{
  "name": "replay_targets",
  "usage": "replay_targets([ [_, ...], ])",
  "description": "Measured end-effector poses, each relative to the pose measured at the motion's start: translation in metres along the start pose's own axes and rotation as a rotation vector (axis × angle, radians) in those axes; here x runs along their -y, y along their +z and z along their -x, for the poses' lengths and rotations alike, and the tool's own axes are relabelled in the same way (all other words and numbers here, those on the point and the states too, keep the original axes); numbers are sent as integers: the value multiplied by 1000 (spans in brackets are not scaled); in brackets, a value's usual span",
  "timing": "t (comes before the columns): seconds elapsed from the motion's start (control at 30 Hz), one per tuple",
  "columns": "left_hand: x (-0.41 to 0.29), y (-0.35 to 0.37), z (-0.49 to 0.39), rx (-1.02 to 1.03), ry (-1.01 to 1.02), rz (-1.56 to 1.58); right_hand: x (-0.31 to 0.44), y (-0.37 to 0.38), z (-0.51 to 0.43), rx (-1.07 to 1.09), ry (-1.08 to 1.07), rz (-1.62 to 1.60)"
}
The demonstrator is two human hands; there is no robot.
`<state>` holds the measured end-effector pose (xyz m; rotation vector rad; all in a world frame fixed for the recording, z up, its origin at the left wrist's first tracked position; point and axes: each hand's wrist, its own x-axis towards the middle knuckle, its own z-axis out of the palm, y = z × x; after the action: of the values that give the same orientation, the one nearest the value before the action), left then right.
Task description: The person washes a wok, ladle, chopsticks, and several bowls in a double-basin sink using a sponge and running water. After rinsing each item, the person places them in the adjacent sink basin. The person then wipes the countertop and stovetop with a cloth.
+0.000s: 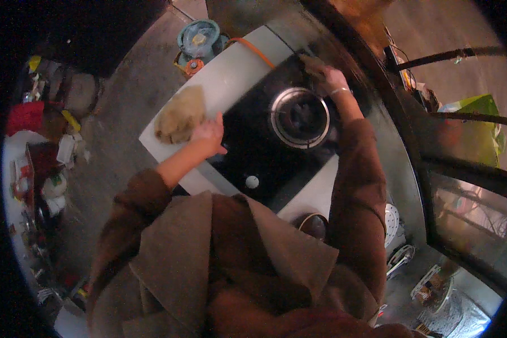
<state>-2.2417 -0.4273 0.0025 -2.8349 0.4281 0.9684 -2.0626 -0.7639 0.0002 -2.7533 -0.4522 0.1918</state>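
A black gas cooktop (257,131) with a round metal burner ring (300,118) and a pale control knob (252,182) lies before me, set in a light counter (232,63). My right hand (336,80), with a bracelet at the wrist, is at the cooktop's far right corner, shut on a brownish cloth (312,65). My left hand (209,135) is above the cooktop's left edge with its thumb apart from the fingers. Just beyond its knuckles a crumpled tan cloth (181,114) lies on the counter; whether the hand touches it is unclear.
A blue-green gas cylinder (198,38) with an orange regulator (194,66) stands beyond the counter, and an orange hose (253,48) runs over the counter. A round dark lidded pot (313,226) is near my right elbow. Dark-framed windows (469,203) line the right side.
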Motion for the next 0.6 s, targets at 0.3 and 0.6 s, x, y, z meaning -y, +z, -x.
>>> replay_targets([
  [0.3, 10, 7, -4, -36, 57, 178, -13, 0, 32, 280, 340, 528],
  [0.6, 13, 10, -2, -83, 44, 288, 19, 6, -71, 202, -152, 308],
])
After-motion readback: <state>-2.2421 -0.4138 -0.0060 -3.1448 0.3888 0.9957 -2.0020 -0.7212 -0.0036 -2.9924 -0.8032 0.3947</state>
